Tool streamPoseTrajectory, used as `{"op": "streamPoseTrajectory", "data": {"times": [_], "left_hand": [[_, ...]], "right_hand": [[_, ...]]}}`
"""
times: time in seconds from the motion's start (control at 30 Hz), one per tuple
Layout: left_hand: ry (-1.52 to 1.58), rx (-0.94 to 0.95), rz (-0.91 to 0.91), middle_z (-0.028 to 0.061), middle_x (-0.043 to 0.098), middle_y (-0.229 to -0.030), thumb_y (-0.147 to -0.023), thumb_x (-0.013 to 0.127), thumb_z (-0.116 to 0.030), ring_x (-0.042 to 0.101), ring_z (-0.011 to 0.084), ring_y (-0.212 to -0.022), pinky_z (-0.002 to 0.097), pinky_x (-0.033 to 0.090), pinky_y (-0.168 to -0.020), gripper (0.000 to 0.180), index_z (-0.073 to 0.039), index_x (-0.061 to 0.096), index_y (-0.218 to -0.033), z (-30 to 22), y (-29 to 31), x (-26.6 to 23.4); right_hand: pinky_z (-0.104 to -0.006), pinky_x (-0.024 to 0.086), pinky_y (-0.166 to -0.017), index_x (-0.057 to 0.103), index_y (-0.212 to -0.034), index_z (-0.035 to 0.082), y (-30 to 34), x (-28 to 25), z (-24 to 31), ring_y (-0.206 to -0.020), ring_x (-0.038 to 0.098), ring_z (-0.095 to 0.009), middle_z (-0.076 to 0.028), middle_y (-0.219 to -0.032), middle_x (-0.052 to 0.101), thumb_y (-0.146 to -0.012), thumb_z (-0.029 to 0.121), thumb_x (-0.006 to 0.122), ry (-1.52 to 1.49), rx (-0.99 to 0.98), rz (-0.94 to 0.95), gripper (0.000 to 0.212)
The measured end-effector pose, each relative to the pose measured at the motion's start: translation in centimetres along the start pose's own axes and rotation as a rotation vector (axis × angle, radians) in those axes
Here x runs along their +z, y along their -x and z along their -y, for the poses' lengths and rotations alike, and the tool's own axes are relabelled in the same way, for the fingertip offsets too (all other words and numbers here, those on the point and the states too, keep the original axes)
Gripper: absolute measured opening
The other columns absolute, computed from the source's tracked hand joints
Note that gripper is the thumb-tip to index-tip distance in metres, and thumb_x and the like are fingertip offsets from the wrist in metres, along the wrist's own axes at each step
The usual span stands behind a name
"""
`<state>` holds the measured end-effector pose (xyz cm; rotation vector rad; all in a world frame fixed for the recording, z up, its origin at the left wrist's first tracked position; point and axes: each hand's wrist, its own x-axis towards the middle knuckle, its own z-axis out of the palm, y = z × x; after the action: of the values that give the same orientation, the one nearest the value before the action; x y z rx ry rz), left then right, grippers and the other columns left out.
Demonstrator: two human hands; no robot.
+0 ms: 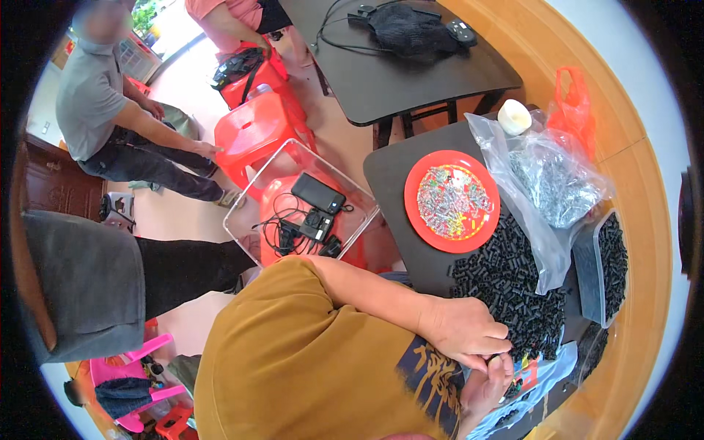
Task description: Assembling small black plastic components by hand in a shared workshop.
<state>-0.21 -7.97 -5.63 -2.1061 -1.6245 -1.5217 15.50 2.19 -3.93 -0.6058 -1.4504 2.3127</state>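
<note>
My left hand and my right hand meet at the edge of the table. Both are closed, fingertips together around a small dark piece that the fingers mostly cover. Just beyond them spreads a large heap of short black cylindrical plastic pieces. A red round plate holds many tiny shiny metal parts, too small to make out exactly. Under the near part of the heap lies a light blue plastic sheet.
A clear bag of metal parts lies beside a white cup and a red plastic bag. A clear bin holds more black pieces. Red stools carry electronic devices. Another person stands nearby.
</note>
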Motion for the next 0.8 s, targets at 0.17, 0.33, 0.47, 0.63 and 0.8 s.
{"op": "streamPoseTrajectory", "data": {"times": [0.17,0.33,0.47,0.63,0.8], "left_hand": [[-0.006,0.001,0.009,0.0067,0.045,-0.072,-0.072,0.067,-0.036,0.052,0.0225,-0.05,0.034,0.042,-0.041,0.053,0.001,0.052,-0.106,0.0,0.1,0.4],[0.02,-0.023,0.024,0.0076,0.046,-0.071,-0.074,0.065,-0.037,0.052,0.0259,-0.05,0.0366,0.042,-0.041,0.04,-0.003,0.052,-0.092,0.0,-0.3,0.3],[0.047,-0.026,0.008,0.0077,0.046,-0.071,-0.074,0.066,-0.037,0.052,0.0261,-0.049,0.0368,0.042,-0.04,0.039,-0.004,0.052,-0.091,0.2,-0.6,0.5],[0.038,-0.023,0.049,0.0067,0.045,-0.071,-0.073,0.067,-0.036,0.053,0.0232,-0.05,0.0347,0.042,-0.041,0.048,-0.001,0.053,-0.101,0.4,-0.5,0.5],[0.058,-0.005,0.058,0.0064,0.045,-0.071,-0.072,0.068,-0.034,0.052,0.0232,-0.05,0.035,0.041,-0.041,0.046,-0.001,0.053,-0.101,0.5,-0.4,0.5]], "right_hand": [[-0.0278,0.043,-0.083,0.058,-0.103,-0.008,0.1,0.8,0.2,-0.088,0.057,-0.015,-0.01,-0.095,0.062,-0.083,0.014,0.058,0.006,0.004,-0.057,0.029],[-0.0274,0.042,-0.084,0.059,-0.102,-0.008,0.1,0.3,0.1,-0.088,0.056,-0.014,-0.009,-0.095,0.062,-0.083,0.014,0.059,-0.014,0.016,-0.029,0.029],[-0.0266,0.045,-0.081,0.054,-0.102,-0.009,0.0,0.3,0.2,-0.086,0.058,-0.016,-0.012,-0.095,0.061,-0.084,0.014,0.055,-0.005,0.005,-0.029,0.029],[-0.0264,0.044,-0.081,0.055,-0.1,-0.01,-0.1,0.0,0.1,-0.086,0.058,-0.015,-0.012,-0.094,0.061,-0.085,0.014,0.053,0.005,0.012,-0.024,0.028],[-0.0265,0.044,-0.08,0.056,-0.098,-0.009,0.0,0.2,0.0,-0.085,0.058,-0.015,-0.011,-0.092,0.061,-0.084,0.016,0.056,0.007,0.002,-0.022,0.029]]}}
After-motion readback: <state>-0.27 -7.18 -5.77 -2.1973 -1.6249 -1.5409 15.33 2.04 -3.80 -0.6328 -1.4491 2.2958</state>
